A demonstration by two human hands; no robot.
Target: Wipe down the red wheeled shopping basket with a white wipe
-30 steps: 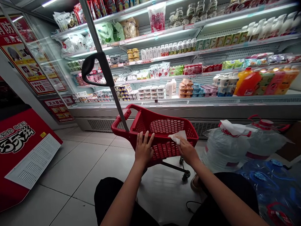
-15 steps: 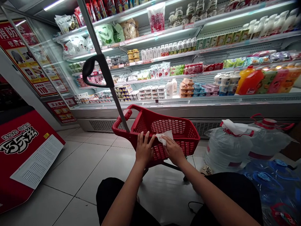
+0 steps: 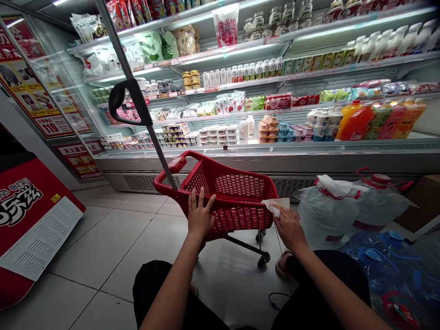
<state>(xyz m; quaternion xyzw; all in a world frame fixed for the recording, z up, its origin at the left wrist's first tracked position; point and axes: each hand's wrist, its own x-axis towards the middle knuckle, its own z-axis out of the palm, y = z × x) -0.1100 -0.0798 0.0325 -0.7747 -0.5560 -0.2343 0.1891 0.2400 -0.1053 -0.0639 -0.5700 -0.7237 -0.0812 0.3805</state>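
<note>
A red plastic shopping cart (image 3: 239,215) stands before me on black casters, its basket wall full of slots. My left hand (image 3: 200,217) rests with fingers spread against the near side, by the rim. At the basket's right front corner, my right hand (image 3: 290,228) presses a white tissue (image 3: 277,205) on the rim, fingers closed over it. A grey pole with a black looped handle (image 3: 131,103) rises at the cart's push-bar end. Part of the near wall is hidden behind my left hand.
A refrigerated display (image 3: 191,159) with stocked shelves runs along the back. Large water jugs (image 3: 326,214) in plastic bags and blue-capped bottles (image 3: 382,260) crowd the floor at right. A red freezer (image 3: 30,219) stands at left. A black cable (image 3: 277,300) lies near my feet.
My right hand has slid the tissue rightward along the rim, from mid-side to the front corner. My left hand stays on the cart's side. The view has shifted slightly.
</note>
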